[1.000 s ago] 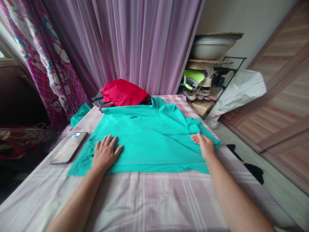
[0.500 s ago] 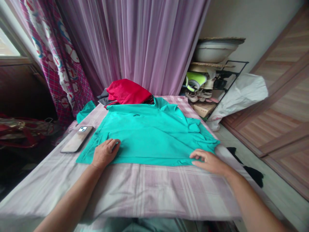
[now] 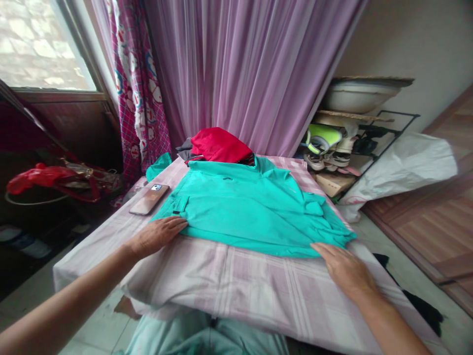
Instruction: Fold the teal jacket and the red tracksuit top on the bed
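Note:
A teal garment (image 3: 240, 207) lies spread on the checked cloth, with a small black mark near its top and a pocket-like flap at the left. My left hand (image 3: 158, 236) rests flat on its near left corner, fingers stretched out together. At the near right edge, the fingertips of my right hand (image 3: 345, 266) touch the fabric, the fingers extended and its thumb hidden. Some creases and bunched folds run along the garment's right side. Behind it sits a heap of red clothing (image 3: 221, 144) with a dark grey piece beside it.
A phone (image 3: 150, 199) lies left of the garment on the checked tablecloth (image 3: 236, 276). More teal cloth (image 3: 158, 166) hangs at the table's far left edge. Purple curtains (image 3: 236, 64) hang behind. To the right stand a shoe rack (image 3: 397, 133) and a white sack (image 3: 410, 165).
My view has swung left. My left hand has gone from curled to flattened at the near left corner, and my right fingers have straightened onto the near right edge.

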### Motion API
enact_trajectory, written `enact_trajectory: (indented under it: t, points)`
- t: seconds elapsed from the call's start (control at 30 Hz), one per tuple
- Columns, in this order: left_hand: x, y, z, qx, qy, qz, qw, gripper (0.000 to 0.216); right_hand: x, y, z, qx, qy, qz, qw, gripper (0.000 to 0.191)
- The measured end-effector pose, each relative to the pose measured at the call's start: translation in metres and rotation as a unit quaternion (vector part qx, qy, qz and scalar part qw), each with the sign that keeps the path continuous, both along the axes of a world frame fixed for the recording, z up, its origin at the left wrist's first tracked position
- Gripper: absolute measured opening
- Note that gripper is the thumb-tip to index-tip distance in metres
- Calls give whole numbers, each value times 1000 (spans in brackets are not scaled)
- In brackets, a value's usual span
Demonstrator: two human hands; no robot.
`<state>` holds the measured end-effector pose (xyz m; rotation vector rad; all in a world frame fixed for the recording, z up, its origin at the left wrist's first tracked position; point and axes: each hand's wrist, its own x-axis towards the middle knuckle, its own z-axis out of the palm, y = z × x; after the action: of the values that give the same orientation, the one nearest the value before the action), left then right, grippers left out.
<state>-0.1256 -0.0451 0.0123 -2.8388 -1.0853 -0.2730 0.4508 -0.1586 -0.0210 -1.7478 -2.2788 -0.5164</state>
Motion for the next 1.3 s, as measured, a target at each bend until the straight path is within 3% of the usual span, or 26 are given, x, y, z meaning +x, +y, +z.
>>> enact_trajectory:
  t: [0.13, 0.23, 0.4, 0.5, 0.7, 0.87, 1.0, 1.17, 1.3]
  points:
    - [-7, -2, 1, -15, -20, 25, 999, 46, -4, -4, 7, 77, 27, -22, 996, 51]
    - [-9, -2, 2, -20, -39, 44, 998, 44, -2, -9, 4, 79, 30, -21, 996, 50]
    - [-5, -5, 0, -9, -52, 43, 998, 39, 4, -12, -16, 24, 21, 17, 999, 53]
    - [-4, -10, -1, -15, -50, 62, 997, 43, 5, -12, -19, 4, 30, 14, 999, 54]
    - [-13, -19, 10, -10, -69, 73, 995, 39, -5, -12, 17, -162, 26, -19, 986, 50]
    - [-5, 1, 28, 11, -69, 215, 974, 52, -43, 17, 52, -162, 51, -36, 985, 42]
    - [13, 26, 38, -46, -19, 362, 931, 52, -95, 55, 65, -147, 62, -20, 987, 43]
    - [25, 50, 38, -124, -42, 360, 924, 44, -140, 86, 61, -149, 80, -4, 986, 45]
    - [27, 63, 32, -98, -112, 372, 916, 45, -154, 99, 50, -148, 84, -3, 985, 46]
